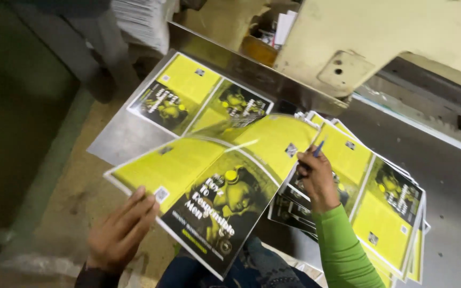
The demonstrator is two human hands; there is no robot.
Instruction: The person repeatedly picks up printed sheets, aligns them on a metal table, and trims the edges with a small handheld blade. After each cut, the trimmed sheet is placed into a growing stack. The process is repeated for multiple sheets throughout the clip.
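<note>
A glossy yellow-and-black printed sheet bows upward between my two hands. My left hand, in a dark sleeve, grips its near left corner with the fingers laid along the edge. My right hand, in a green sleeve, pinches the sheet's far right edge. A small blue pen-like object sticks up from that hand's fingers. Under the right hand lies a fanned stack of the same printed sheets.
Another matching sheet lies flat on a metal plate. A cream-coloured machine body overhangs at top right. A pile of white paper stands at the top. Blue-clad knees show at the bottom.
</note>
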